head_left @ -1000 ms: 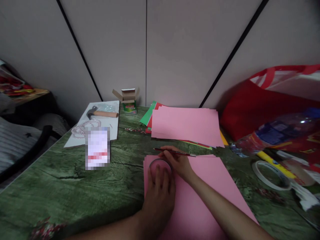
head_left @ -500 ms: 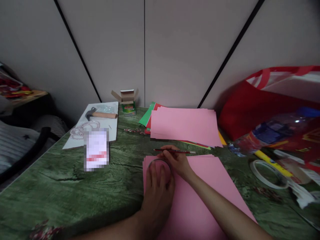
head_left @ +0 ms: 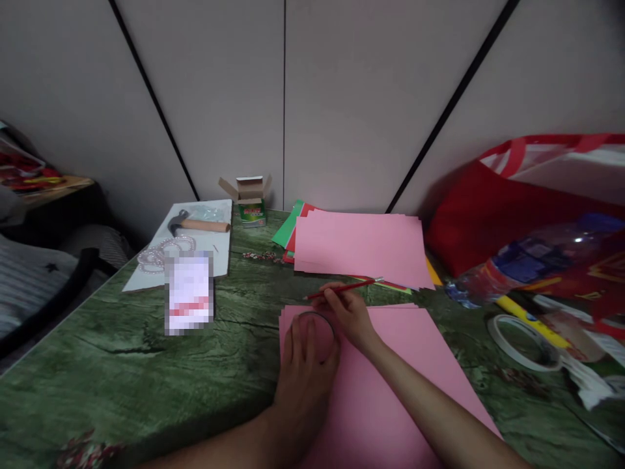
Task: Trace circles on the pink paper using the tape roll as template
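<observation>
My left hand (head_left: 305, 384) holds down a thin round ring (head_left: 322, 315), dark-rimmed with pink showing inside it, near the top left corner of a stack of pink paper (head_left: 400, 365). Its fingers lie over the ring's left side and the thumb is by the right side. Part of the ring is hidden under the hand. Just beyond, my right hand (head_left: 346, 316) is closed around a red pencil (head_left: 354, 286). The pencil slants, its point to the left near the paper's top edge and its silvery end up to the right.
Behind lies more pink paper (head_left: 361, 244) over coloured sheets. At left are a phone-like blurred rectangle (head_left: 189, 293), a hammer (head_left: 205, 225) on a white board, beads (head_left: 166, 253) and a green box (head_left: 252, 212). At right are a tape roll (head_left: 522, 342), a bottle (head_left: 527, 257) and a red bag (head_left: 469, 215).
The pencil has tilted in my right hand, its rear end rising and its point dropping slightly. My left hand's fingers have shifted a little on the ring.
</observation>
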Demonstrator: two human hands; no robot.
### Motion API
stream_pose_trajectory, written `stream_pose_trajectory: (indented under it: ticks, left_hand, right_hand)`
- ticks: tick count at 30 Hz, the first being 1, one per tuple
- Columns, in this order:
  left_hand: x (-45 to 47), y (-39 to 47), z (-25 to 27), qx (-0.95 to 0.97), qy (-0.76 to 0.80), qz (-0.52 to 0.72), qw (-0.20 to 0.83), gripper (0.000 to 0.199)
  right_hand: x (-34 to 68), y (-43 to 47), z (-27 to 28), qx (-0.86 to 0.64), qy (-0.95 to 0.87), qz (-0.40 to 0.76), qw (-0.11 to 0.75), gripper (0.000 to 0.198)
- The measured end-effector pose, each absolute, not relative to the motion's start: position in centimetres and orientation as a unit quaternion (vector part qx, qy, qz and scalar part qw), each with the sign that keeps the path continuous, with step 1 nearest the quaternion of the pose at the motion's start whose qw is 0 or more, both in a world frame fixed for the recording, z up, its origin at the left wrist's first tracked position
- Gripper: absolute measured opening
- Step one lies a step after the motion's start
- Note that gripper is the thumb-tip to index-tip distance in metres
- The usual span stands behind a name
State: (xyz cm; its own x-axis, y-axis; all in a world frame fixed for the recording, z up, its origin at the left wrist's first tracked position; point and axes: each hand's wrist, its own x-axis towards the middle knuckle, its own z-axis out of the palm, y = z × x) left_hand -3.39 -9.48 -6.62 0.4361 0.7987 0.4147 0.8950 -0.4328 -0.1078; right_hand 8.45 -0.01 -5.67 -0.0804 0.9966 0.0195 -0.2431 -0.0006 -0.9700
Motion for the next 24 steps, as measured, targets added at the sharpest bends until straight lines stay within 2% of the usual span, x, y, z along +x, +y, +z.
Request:
stream_pose_trajectory:
  ticks: [11,14,20,24]
  left_hand:
    - [-3.6,-9.5,-7.2,-0.852,-0.496,-0.101,0.137,0.057]
    - [-3.6,-9.4,-6.8,-0.857,-0.485,-0.097,0.143,0.052]
    - [-3.3,-9.2,-5.9,-0.854,-0.484,-0.107,0.159,0.040]
    - [-3.2,-9.3,-5.6,-0.858,-0.484,-0.091,0.144,0.040]
  right_hand:
    - [7.8,0.5,-5.6,-0.415,-0.462,0.584,0.523,0.036]
    - [7.1,1.3,-5.5,-0.413,-0.483,0.595,0.492,0.035]
    - [5.3,2.6,-4.8,-0.366,-0.600,0.590,0.397,0.022]
    - [4.6,2.4,-4.0,-0.317,-0.647,0.600,0.348,0.020]
